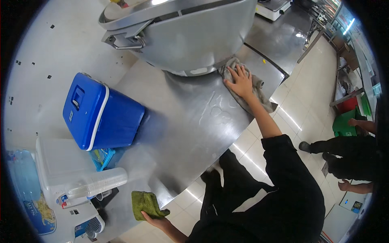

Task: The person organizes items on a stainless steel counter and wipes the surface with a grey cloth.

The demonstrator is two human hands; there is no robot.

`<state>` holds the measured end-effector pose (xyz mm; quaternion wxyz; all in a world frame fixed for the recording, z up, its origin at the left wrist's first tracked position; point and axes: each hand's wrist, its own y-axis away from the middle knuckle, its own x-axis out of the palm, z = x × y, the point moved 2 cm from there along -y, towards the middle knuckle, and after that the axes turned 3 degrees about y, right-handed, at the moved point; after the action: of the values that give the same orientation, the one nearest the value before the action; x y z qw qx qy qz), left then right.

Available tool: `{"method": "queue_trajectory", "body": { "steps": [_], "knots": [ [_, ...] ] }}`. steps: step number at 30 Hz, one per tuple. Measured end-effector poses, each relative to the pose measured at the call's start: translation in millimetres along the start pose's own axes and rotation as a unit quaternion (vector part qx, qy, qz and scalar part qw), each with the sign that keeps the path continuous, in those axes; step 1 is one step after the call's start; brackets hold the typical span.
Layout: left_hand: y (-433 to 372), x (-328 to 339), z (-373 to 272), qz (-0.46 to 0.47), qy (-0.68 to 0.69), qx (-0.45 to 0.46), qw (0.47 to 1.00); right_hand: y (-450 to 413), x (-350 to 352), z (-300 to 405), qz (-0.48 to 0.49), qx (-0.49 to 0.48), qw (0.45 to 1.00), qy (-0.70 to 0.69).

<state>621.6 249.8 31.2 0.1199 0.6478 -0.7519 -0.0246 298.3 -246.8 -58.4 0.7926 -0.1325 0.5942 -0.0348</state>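
Note:
My right hand [241, 82] lies palm down with fingers spread on a crumpled grey cloth [258, 92]. This cloth rests on the stainless steel table [188, 121], touching the base of a large metal pot [194, 36] and reaching over the table's front edge. Wet streaks shine on the steel beside it. Lower in the picture, my left hand [159, 223] holds a folded green cloth [146, 205] by its near side, at the table's edge. The thumb shows along the cloth, while the other fingers are partly hidden.
A blue cooler box [103, 112] stands against the wall side. Left of my left hand are stacked clear plastic cups [100, 181], a white container [65, 161] and a light-blue basket [103, 158]. Past a table seam sits a portable stove [273, 9]. Another person [349, 152] stands at right.

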Motion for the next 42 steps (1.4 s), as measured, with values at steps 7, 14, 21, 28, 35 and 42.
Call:
{"method": "queue_trajectory", "body": {
  "steps": [7,14,21,28,35,42],
  "knots": [
    [-2.6,-37.7,-4.5,-0.038,0.001,0.0,0.999,134.7,1.7,159.0,0.066,-0.154,0.983,-0.078],
    [-9.6,-91.7,-34.1,0.009,-0.005,0.012,1.0,279.6,21.2,374.8,0.189,-0.366,0.893,-0.181],
    [-27.7,-98.1,-44.0,0.026,-0.013,0.047,0.998,332.3,25.9,373.2,0.226,-0.609,0.72,-0.246],
    [-22.8,-13.7,-36.2,0.044,0.013,0.029,0.998,162.6,4.0,147.2,0.195,-0.528,0.805,-0.185],
    [-1.4,80.9,-4.3,0.079,0.055,0.036,0.995,36.4,-37.0,-35.7,0.247,-0.384,0.867,-0.199],
    [28.5,142.6,0.0,0.088,0.041,0.022,0.995,-39.4,-73.0,-105.1,-0.031,-0.093,0.965,-0.245]
  ]
}}
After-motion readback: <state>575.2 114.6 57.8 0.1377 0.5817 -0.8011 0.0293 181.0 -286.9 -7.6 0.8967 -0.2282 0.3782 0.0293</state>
